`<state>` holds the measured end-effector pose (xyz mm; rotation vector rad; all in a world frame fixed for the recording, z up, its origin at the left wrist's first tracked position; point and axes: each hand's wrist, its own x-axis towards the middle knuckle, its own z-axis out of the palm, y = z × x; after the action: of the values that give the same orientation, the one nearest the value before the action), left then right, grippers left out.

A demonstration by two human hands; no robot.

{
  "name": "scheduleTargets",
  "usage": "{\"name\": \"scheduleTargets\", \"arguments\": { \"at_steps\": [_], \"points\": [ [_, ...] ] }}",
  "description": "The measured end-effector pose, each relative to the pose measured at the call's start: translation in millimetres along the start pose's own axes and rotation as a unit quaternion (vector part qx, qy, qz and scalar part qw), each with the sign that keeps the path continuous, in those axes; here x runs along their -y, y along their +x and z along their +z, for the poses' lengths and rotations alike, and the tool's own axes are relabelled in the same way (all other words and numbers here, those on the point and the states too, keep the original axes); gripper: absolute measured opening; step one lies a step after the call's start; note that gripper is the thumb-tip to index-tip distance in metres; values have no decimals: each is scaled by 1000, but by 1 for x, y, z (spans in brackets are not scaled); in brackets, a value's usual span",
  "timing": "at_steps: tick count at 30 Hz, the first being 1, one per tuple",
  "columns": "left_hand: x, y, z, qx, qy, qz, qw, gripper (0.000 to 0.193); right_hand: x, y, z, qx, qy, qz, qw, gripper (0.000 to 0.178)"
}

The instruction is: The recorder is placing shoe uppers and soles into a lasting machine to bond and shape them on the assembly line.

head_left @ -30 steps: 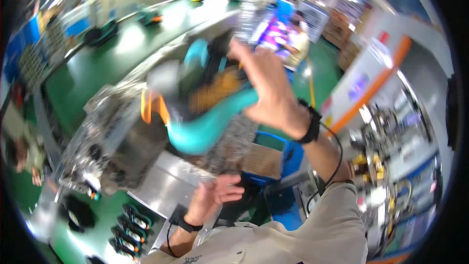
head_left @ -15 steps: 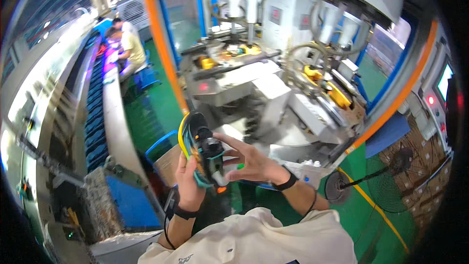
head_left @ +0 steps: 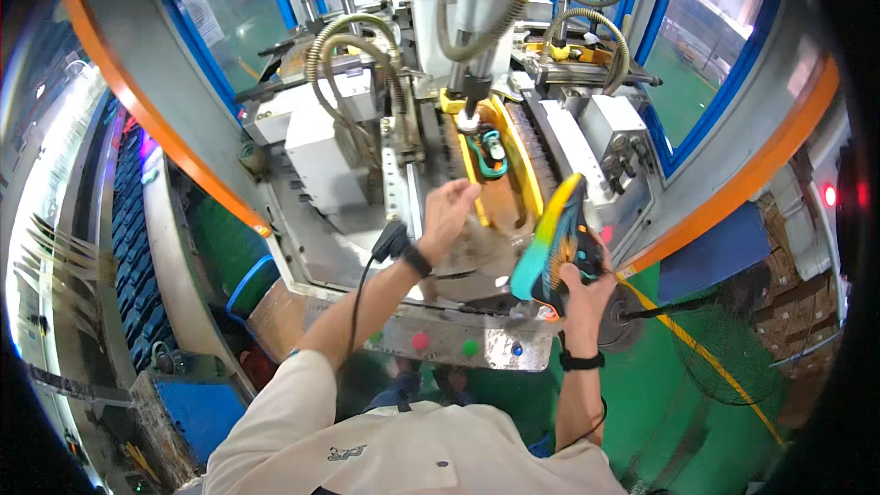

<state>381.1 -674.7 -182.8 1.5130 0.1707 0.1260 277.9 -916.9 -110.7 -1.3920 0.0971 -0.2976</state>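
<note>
In my right hand [head_left: 591, 298] is a shoe [head_left: 559, 243] with a black upper and a sole running from yellow to teal. It is tilted with its yellow end up, just right of the machine's yellow-sided holder [head_left: 527, 156]. My left hand [head_left: 447, 220] reaches over the holder's left side, its fingers loosely bent and no object visible in them. Inside the holder, a teal-and-black piece like a shoe's heel end [head_left: 492, 154] sits under a vertical press rod [head_left: 472, 105].
Ribbed hoses [head_left: 335, 64] loop around the machine's stations. Coloured buttons [head_left: 421, 341] line its front panel. Orange-edged frame posts [head_left: 165, 133] flank the opening. A conveyor [head_left: 137, 211] runs along the left; a caged fan [head_left: 724, 339] stands at right.
The shoe has passed from my left hand into my right and moved rightward. My left hand has let go and now reaches toward the holder. The view has turned to face the machine.
</note>
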Motion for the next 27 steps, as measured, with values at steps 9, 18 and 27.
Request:
{"name": "scheduleTargets", "arguments": {
  "at_steps": [9,18,27],
  "points": [
    [64,212,21,-170,276,28,946,55,44,47,-15,-109,-139,-29,984,63],
    [-28,93,-115,-91,-147,-134,976,19,63,231,144,128,-388,-15,913,42],
    [-198,-181,-294,-224,-80,-158,958,21,-132,226,346,124,-621,24,774,40]
  ]
}}
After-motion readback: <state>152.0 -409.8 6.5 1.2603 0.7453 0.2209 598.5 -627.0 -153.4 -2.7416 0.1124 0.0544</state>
